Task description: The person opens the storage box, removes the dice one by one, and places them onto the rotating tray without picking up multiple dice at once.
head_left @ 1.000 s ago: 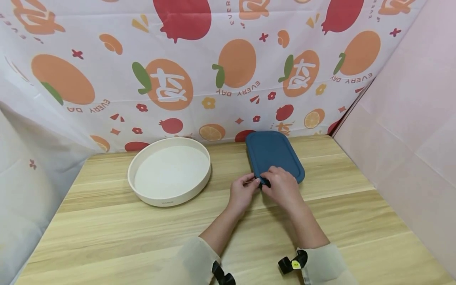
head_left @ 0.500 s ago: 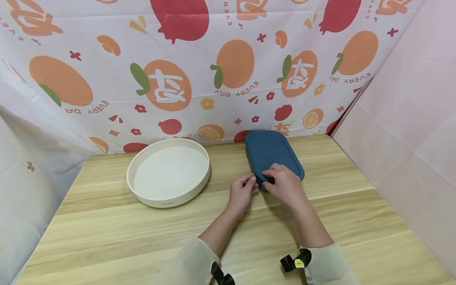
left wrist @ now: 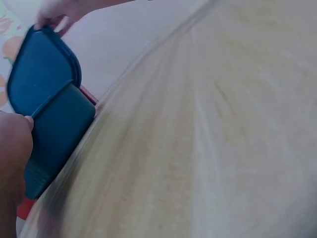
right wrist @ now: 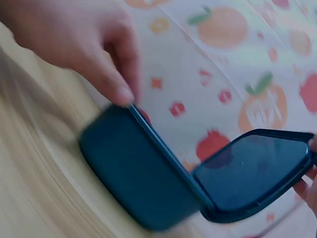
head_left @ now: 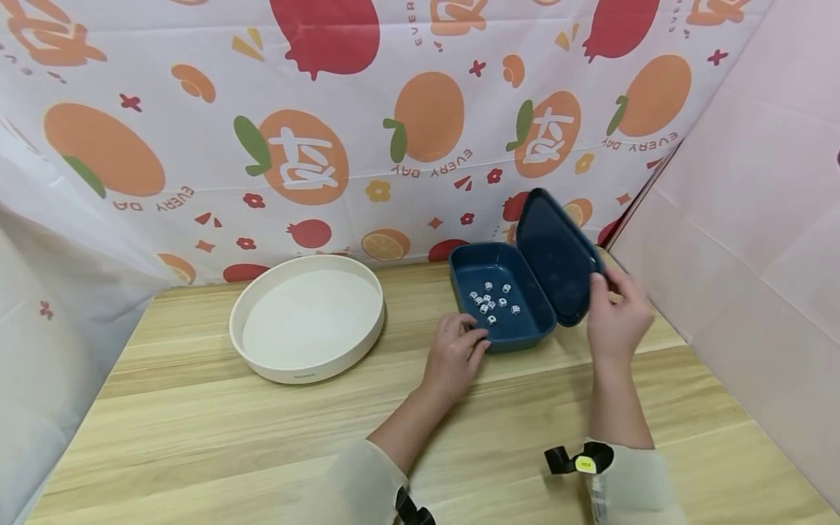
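A dark blue plastic box (head_left: 525, 341) stands on the table, its lid (head_left: 558, 255) raised and tilted along the right side. Several small white dice (head_left: 488, 300) lie scattered on the box floor. My left hand (head_left: 453, 357) holds the box at its near left corner; in the right wrist view its thumb and fingers pinch the rim of the box (right wrist: 138, 173). With thumb and fingers my right hand (head_left: 617, 317) grips the near outer edge of the lid. The left wrist view shows the box's outer wall (left wrist: 62, 131) and the right hand (left wrist: 64, 12) at the lid's edge.
A round cream tray (head_left: 308, 313) with a raised rim sits left of the box. Behind the wooden table (head_left: 262, 445) hangs a fruit-printed cloth (head_left: 367, 175), close to the box's far side. A pale pink wall (head_left: 755, 240) borders the right.
The lid, flat on the box before, has come up and swung to the right in my right hand. The dice inside now show. My left hand stays at the box's near left corner.
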`<state>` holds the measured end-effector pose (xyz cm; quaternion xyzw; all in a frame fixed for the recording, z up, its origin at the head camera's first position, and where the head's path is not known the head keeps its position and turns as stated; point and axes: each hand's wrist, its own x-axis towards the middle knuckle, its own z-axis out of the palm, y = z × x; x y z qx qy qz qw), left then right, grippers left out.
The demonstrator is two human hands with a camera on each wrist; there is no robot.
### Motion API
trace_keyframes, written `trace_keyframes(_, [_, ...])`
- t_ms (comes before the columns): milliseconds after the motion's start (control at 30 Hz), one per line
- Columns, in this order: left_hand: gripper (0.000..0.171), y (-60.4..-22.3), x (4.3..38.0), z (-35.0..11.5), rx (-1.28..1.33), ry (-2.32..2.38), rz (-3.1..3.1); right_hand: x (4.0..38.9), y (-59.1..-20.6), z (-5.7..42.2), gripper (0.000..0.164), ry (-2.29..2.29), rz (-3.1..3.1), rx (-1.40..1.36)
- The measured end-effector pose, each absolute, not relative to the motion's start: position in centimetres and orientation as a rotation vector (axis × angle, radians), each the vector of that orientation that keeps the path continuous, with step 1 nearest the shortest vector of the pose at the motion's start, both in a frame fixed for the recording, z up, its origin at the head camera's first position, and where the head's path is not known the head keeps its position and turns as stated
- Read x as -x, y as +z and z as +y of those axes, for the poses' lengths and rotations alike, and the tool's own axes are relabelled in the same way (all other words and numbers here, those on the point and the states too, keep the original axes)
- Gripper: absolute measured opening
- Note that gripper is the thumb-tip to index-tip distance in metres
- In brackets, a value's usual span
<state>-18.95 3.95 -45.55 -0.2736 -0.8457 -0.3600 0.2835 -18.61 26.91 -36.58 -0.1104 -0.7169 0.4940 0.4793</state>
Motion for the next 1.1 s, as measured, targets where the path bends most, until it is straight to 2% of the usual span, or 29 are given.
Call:
trace_keyframes(100, [0.008, -45.6, 19.0, 4.0, 0.808, -0.875, -2.224, 19.0, -37.5, 29.4, 0.020, 1.495, -1.531, 0.506])
trace_keyframes(233, [0.007, -45.6, 19.0, 4.0, 0.813, -0.868, -2.237, 19.2, -39.5, 32.4, 0.023, 1.872, -1.152, 0.680])
trace_keyframes(367, [0.007, -45.5, 18.9, 3.8, 0.801, -0.866, -2.259, 18.9, -41.4, 34.4, 0.024, 2.031, -0.960, 0.850])
trace_keyframes(533, [0.008, -45.5, 18.8, 3.8, 0.796, -0.875, -2.252, 18.7, -43.1, 35.6, 0.040, 2.155, -0.891, 1.053])
trace_keyframes(767, [0.008, -45.6, 18.8, 3.9, 0.802, -0.863, -2.229, 19.0, -43.9, 35.9, 0.053, 2.215, -1.056, 1.065])
trace_keyframes(1100, [0.009, -45.5, 18.9, 4.2, 0.833, -0.861, -2.234, 19.3, -44.1, 36.1, 0.054, 2.159, -1.257, 1.090])
